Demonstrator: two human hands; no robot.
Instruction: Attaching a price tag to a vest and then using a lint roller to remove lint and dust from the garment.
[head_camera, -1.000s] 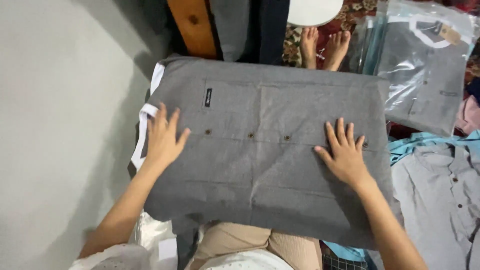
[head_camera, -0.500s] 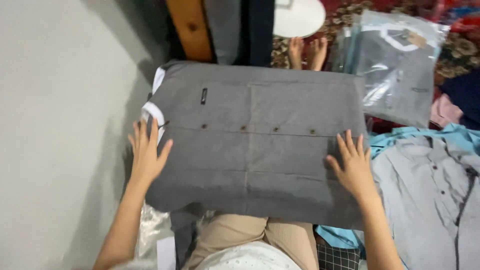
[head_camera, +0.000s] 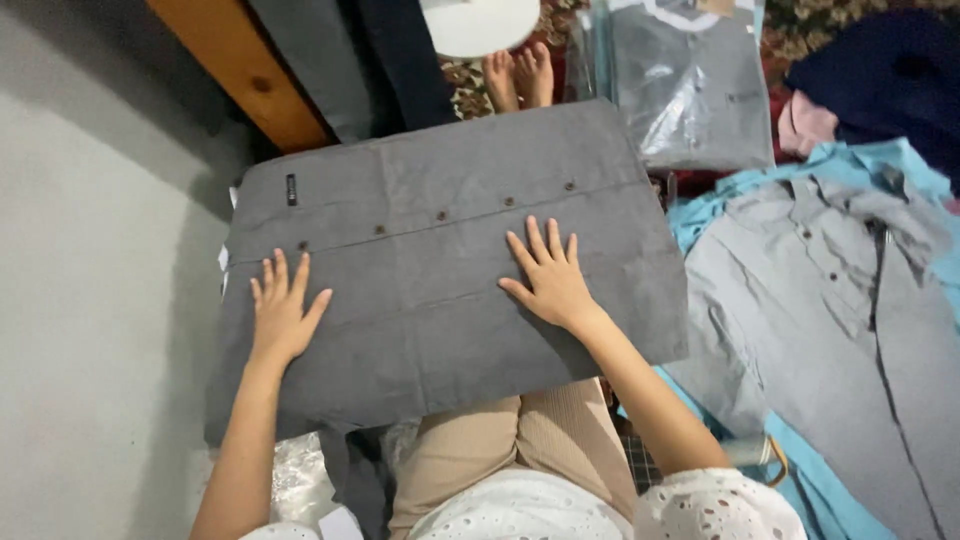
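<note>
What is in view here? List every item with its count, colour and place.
folded shirt: one, dark grey with brown buttons, flat across the lap, centre
bagged shirt: one, grey in clear plastic, top right of centre
loose shirt: one, light grey, spread out at right
blue cloth: one, light blue, under the loose shirt
dark garment: one, navy, top right corner
wooden post: one, orange-brown, top left
patterned rug: one, red and dark, top edge
wall: grey, left side
left hand: flat on the folded shirt, left part
right hand: flat on the folded shirt, right of centre
feet: two, bare, beyond the folded shirt
</note>
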